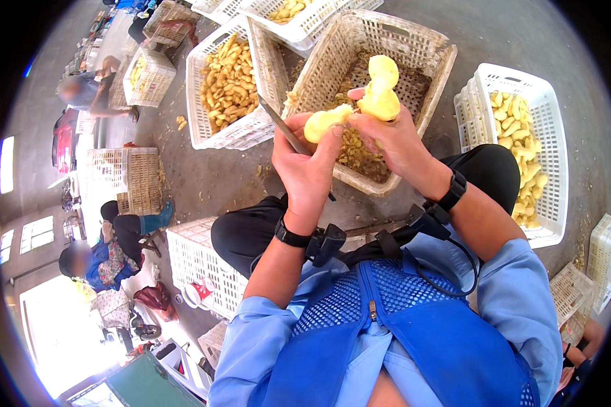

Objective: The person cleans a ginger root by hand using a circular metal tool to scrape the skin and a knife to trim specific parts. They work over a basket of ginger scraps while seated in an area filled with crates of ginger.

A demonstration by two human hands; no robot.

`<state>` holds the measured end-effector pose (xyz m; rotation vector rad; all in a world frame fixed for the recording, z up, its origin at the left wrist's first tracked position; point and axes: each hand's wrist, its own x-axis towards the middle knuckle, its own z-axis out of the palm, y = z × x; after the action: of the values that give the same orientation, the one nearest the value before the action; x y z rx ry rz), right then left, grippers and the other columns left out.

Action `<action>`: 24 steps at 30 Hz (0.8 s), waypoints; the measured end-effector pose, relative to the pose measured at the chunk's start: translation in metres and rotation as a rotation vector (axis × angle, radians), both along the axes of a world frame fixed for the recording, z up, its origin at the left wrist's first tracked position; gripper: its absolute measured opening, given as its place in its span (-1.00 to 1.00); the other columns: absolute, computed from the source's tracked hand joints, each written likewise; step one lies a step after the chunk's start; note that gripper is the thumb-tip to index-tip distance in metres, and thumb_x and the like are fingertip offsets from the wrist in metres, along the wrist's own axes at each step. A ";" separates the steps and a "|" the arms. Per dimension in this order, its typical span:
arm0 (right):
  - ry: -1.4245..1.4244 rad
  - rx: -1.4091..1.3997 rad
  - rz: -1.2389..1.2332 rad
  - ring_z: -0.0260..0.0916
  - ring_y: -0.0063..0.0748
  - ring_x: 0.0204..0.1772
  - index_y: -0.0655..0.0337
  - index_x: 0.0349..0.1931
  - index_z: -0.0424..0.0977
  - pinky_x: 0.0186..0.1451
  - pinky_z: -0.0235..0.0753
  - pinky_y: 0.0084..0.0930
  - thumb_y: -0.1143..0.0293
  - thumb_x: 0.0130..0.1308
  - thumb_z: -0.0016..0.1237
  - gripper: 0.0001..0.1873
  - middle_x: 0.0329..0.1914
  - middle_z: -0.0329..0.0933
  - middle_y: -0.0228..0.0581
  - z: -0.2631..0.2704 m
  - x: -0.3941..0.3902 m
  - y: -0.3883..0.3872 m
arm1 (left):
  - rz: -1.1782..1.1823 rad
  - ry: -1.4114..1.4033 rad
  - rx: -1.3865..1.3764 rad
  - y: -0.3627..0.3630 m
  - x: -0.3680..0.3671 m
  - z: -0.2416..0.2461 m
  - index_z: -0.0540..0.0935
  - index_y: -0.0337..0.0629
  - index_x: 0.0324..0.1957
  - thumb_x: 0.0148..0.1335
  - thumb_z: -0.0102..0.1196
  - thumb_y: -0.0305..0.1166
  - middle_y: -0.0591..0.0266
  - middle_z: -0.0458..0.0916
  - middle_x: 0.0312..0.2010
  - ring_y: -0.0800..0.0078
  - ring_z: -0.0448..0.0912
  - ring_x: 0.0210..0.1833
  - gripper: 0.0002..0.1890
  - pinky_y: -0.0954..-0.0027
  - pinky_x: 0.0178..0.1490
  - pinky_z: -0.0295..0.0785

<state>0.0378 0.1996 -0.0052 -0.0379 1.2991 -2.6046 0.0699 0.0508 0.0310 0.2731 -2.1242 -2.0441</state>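
Both hands hold peeled yellow ginger over a dirty plastic crate (382, 185). My left hand (305, 168) grips a knife (277, 118), its blade slanting up to the left, and pinches a rounded ginger lobe (327, 123) between thumb and fingers. In my right hand (394, 140) is a knobbly ginger piece (382, 91) with its top knob pointing up. The two ginger parts meet between my hands; whether they are still joined I cannot tell. Peel scraps (359, 150) lie in the crate below.
A white crate (552, 152) of peeled ginger stands at my right. Another crate (196, 96) with browner ginger is at the front left. An upturned-looking white crate (193, 254) sits by my left knee. Two people (104, 262) (84, 91) sit among crates at left.
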 end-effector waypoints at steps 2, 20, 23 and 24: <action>-0.008 0.052 0.000 0.22 -0.75 -0.58 0.28 0.10 0.40 -0.57 0.14 -0.71 0.55 0.24 0.17 -0.58 -0.45 0.44 -0.47 -0.001 0.000 -0.001 | -0.007 0.033 -0.039 0.000 0.000 -0.003 0.51 -0.32 -0.07 0.14 0.37 -0.53 0.24 0.63 -0.21 0.62 0.58 -0.21 -0.64 0.54 -0.14 0.51; -0.012 0.026 0.009 0.24 -0.73 -0.59 0.28 0.08 0.43 -0.57 0.15 -0.69 0.57 0.25 0.16 -0.61 -0.46 0.44 -0.44 -0.004 0.002 0.000 | 0.014 -0.044 0.116 -0.002 -0.002 -0.003 0.51 -0.31 -0.11 0.24 0.30 -0.43 0.30 0.60 -0.41 0.72 0.44 -0.57 -0.72 0.63 -0.55 0.32; -0.022 0.043 0.007 0.23 -0.73 -0.59 0.26 0.07 0.43 -0.57 0.15 -0.69 0.54 0.24 0.19 -0.60 -0.46 0.45 -0.44 -0.003 0.002 -0.001 | -0.001 -0.008 0.058 -0.002 -0.001 -0.005 0.51 -0.32 -0.09 0.22 0.32 -0.47 0.29 0.61 -0.37 0.72 0.47 -0.50 -0.71 0.63 -0.47 0.37; -0.026 0.046 0.004 0.23 -0.74 -0.59 0.26 0.07 0.43 -0.57 0.15 -0.69 0.54 0.24 0.20 -0.60 -0.46 0.46 -0.44 -0.003 0.002 -0.001 | -0.006 0.011 0.030 -0.002 0.000 -0.006 0.51 -0.33 -0.09 0.21 0.32 -0.48 0.28 0.61 -0.34 0.72 0.49 -0.46 -0.70 0.63 -0.43 0.40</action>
<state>0.0397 0.1986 -0.0080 0.0012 1.3486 -2.5616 0.0695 0.0489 0.0249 0.2599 -2.0927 -2.0770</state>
